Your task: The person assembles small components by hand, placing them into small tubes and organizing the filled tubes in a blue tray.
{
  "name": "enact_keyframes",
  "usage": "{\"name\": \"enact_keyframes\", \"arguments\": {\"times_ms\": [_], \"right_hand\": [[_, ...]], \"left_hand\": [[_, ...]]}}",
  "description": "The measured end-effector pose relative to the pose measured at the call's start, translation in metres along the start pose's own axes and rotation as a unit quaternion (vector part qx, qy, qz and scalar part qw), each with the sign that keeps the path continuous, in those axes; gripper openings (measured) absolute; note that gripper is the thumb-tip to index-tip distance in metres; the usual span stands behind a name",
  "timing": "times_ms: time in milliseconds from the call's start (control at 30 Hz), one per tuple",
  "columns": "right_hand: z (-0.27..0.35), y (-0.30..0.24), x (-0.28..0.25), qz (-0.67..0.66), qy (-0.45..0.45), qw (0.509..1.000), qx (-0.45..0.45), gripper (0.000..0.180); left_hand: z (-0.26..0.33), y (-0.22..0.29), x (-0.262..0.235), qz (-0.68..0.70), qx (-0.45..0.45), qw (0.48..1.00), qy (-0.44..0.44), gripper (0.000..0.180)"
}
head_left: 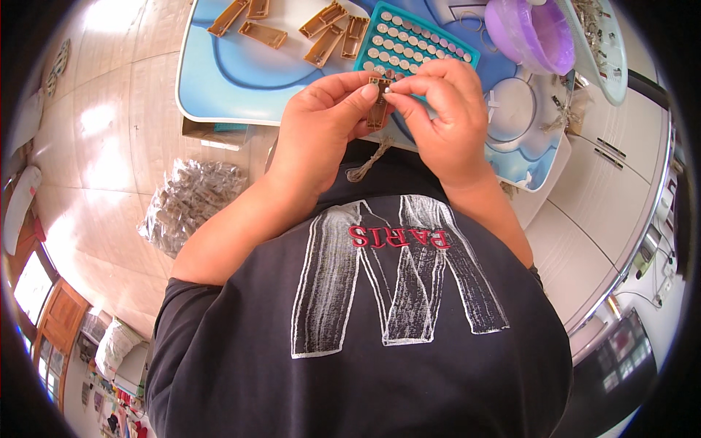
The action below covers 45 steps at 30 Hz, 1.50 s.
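Note:
My left hand (321,117) grips a small brown plastic case (377,109), a narrow open-topped tray, held upright over the table's near edge. The thumb and fingers close on its left side and lower end. My right hand (445,109) is at the right side of the case, thumb and forefinger pinched together. A tiny whitish piece (387,90) shows at those fingertips, too small to name. Just beyond both hands lies a teal tray (380,9) with rows of round silvery discs. Several similar brown cases (263,34) lie loose at the far left of the table.
The blue and white table (241,102) has a raised rim. At the far right stand a purple bowl (504,33) and a pale green basket (617,80) holding small metal parts. Thin wires (562,117) lie beside them. A bulging clear plastic bag (193,201) sits below, left.

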State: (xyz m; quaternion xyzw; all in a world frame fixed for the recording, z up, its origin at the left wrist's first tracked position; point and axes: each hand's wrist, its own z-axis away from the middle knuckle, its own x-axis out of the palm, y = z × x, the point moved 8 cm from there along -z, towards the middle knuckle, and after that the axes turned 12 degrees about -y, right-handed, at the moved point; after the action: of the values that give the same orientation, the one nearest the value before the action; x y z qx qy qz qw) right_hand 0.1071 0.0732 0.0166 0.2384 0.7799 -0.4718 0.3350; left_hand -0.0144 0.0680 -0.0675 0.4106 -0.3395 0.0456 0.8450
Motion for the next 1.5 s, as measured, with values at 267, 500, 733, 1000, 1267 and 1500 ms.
{"name": "enact_keyframes", "arguments": {"times_ms": [267, 500, 733, 1000, 1267, 1500], "right_hand": [[0.004, 0.011, -0.003, -0.013, 0.007, 1.000, 0.013, 0.017], [0.001, 0.021, 0.008, 0.122, -0.037, 0.992, -0.005, 0.015], [0.001, 0.012, -0.006, 0.031, 0.023, 0.999, 0.019, 0.016], [0.001, 0.001, 0.004, -0.018, -0.015, 1.000, 0.014, 0.015], [-0.002, 0.018, 0.001, -0.036, -0.012, 0.999, 0.013, 0.016], [-0.008, 0.018, 0.011, 0.126, -0.040, 0.991, -0.029, 0.017]], "left_hand": [[0.000, -0.001, 0.003, 0.035, -0.007, 0.999, 0.003, 0.023], [-0.001, -0.001, 0.001, 0.013, -0.009, 1.000, -0.001, 0.025], [-0.001, 0.001, 0.003, 0.018, -0.008, 1.000, 0.007, 0.024], [0.001, -0.001, 0.000, 0.025, -0.007, 0.999, 0.025, 0.021], [0.000, -0.002, 0.002, 0.021, -0.003, 1.000, -0.002, 0.024], [-0.001, -0.001, 0.001, 0.019, -0.007, 1.000, 0.005, 0.025]]}}
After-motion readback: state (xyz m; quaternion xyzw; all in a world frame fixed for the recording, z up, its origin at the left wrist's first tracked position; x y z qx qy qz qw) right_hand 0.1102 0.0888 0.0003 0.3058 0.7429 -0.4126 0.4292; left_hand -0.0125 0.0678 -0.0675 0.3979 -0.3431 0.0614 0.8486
